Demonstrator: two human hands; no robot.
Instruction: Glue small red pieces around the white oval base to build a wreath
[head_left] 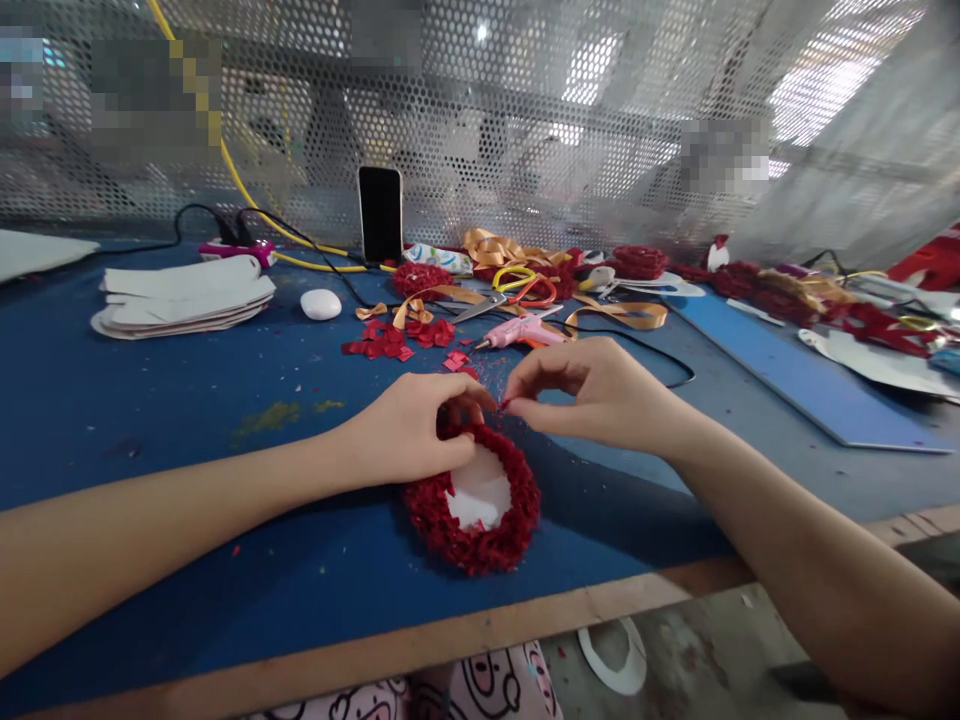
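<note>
Red ring on blue table

A shaggy dark-red ring sits near, mid-scene, its white middle showing; a tiny red scrap, pinched, hovers by its far side.

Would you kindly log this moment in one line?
left hand: holding red ring; right hand: pinching red scrap; glue gun: on blue table
</note>
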